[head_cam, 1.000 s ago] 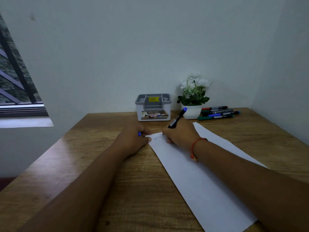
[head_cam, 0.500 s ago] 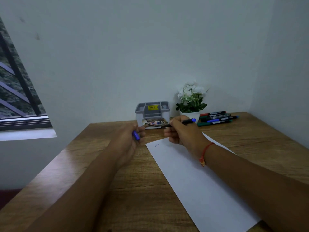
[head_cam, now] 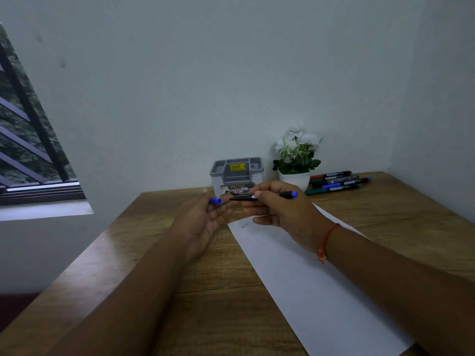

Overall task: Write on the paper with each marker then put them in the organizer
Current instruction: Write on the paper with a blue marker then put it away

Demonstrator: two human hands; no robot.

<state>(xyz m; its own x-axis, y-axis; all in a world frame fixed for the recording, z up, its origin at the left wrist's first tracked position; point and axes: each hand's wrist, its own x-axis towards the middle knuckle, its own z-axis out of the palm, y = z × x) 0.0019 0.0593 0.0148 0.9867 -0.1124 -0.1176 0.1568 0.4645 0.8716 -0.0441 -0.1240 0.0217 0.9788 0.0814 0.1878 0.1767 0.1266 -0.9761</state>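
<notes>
My right hand (head_cam: pixel 279 210) grips a black marker with a blue end (head_cam: pixel 288 194), held level above the table with its bare tip pointing left. My left hand (head_cam: pixel 205 214) pinches the marker's blue cap (head_cam: pixel 215 200) just left of that tip. A long white paper (head_cam: pixel 316 286) lies on the table under my right forearm, with a small blue mark (head_cam: pixel 245 225) near its far corner. The grey organizer (head_cam: pixel 236 170) stands against the wall behind my hands. Several more markers (head_cam: pixel 336 181) lie at the back right.
A white pot of white flowers (head_cam: pixel 295 160) stands between the organizer and the loose markers. The wooden table (head_cam: pixel 159 253) meets walls at the back and right. A barred window (head_cam: pixel 28 140) is at the left.
Both hands have lifted off the paper. The marker has swung from upright writing to level, and the cap in my left hand has come up close to its tip.
</notes>
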